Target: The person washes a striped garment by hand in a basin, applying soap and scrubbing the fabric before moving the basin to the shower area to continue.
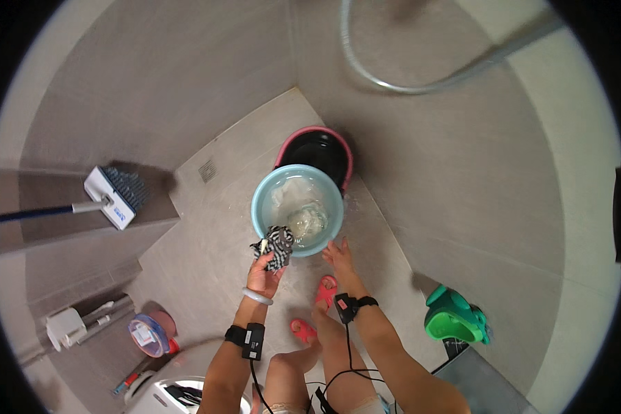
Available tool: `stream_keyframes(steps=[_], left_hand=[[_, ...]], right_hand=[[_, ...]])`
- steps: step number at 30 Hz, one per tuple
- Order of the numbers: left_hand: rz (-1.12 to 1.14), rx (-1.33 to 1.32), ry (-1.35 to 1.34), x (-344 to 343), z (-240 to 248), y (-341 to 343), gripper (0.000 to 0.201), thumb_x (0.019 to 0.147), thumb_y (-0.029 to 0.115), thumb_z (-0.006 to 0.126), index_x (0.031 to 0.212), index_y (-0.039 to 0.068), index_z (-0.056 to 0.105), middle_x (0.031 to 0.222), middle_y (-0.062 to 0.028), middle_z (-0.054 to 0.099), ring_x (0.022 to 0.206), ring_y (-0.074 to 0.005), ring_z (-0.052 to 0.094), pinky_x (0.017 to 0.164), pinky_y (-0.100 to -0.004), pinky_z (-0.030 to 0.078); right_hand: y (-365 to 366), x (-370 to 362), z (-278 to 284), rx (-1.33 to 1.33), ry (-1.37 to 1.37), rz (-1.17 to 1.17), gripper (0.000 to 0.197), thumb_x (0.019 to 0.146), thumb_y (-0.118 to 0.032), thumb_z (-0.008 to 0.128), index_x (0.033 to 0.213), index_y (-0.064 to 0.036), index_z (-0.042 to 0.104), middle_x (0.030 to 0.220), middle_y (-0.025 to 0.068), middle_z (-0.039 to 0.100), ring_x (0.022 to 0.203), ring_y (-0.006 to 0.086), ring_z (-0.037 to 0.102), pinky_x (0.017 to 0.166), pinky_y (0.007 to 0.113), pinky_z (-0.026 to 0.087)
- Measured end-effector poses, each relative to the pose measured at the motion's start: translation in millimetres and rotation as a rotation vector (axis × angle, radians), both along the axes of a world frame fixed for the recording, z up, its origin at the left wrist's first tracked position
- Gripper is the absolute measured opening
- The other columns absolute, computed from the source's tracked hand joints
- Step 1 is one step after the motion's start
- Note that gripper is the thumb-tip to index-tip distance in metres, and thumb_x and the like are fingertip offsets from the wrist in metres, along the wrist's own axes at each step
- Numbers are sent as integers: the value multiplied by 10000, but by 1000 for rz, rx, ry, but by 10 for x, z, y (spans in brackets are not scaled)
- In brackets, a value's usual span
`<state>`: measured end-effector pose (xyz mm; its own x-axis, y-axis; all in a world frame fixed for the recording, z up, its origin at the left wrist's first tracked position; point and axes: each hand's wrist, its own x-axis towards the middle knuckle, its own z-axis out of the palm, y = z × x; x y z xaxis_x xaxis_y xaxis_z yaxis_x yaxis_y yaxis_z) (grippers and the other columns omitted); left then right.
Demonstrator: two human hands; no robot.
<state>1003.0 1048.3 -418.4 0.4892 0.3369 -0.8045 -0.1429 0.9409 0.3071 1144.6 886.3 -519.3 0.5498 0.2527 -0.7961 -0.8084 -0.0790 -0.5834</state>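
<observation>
A light blue basin (257, 215) holds water, with a pale, whitish cloth (293, 195) lying under the surface. My left hand (262, 277) is closed on a bunched black-and-white patterned cloth (279, 243) at the basin's near left rim. Part of that cloth overlaps the rim. At the near right side of the basin is my right hand (339, 258), its fingers apart and nothing in it. The fingertips are close to the rim; whether they touch it I cannot tell.
Behind the basin a black tub (328, 148) with a pink rim stands by the wall corner. A flat mop (114, 200) leans at the left, near a round pink-and-blue container (152, 334). A green plastic item (455, 317) sits at the right. A shower hose (393, 87) hangs above.
</observation>
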Motion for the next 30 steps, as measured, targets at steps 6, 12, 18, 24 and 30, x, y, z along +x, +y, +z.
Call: stream_keyframes(steps=[6, 12, 18, 24, 30], left_hand=[[-208, 83, 49, -8, 754, -49, 354, 800, 147, 592, 1139, 88, 505, 1047, -47, 603, 956, -185, 573, 858, -339, 459], [-440, 186, -68, 355, 882, -382, 330, 800, 191, 603, 1100, 73, 533, 1020, -35, 615, 944, -188, 574, 825, -330, 464], [-501, 207, -103, 252, 1164, -559, 363, 790, 191, 600, 1123, 59, 534, 1125, -61, 576, 1006, -230, 540, 848, -364, 449], [-194, 196, 129, 233, 1538, -983, 478, 684, 163, 662, 1129, 36, 544, 1142, -114, 559, 1060, -284, 516, 817, -427, 486], [-1037, 1786, -248, 306, 2163, -1984, 37, 781, 63, 386, 751, 49, 402, 684, -36, 408, 580, -128, 407, 497, -257, 389]], right_hand=[[-1213, -36, 872, 183, 150, 23, 498, 876, -198, 562, 1308, -42, 371, 1027, 116, 581, 878, 196, 602, 794, 299, 494], [-3263, -300, 1342, 124, 164, -152, 272, 888, -246, 532, 1067, -52, 599, 741, 58, 611, 639, 129, 590, 609, 250, 500], [-5096, -1770, 1621, -247, 81, -640, 375, 903, -391, 490, 936, -42, 625, 581, 4, 513, 457, 88, 454, 441, 257, 418], [-6944, -3310, 2291, -361, 25, -1117, 298, 893, -319, 520, 880, -36, 612, 559, 11, 497, 420, 108, 450, 400, 263, 395], [-7595, -4563, 2313, -599, 77, -1369, 184, 826, -165, 577, 897, -4, 630, 568, 54, 518, 416, 137, 471, 371, 284, 388]])
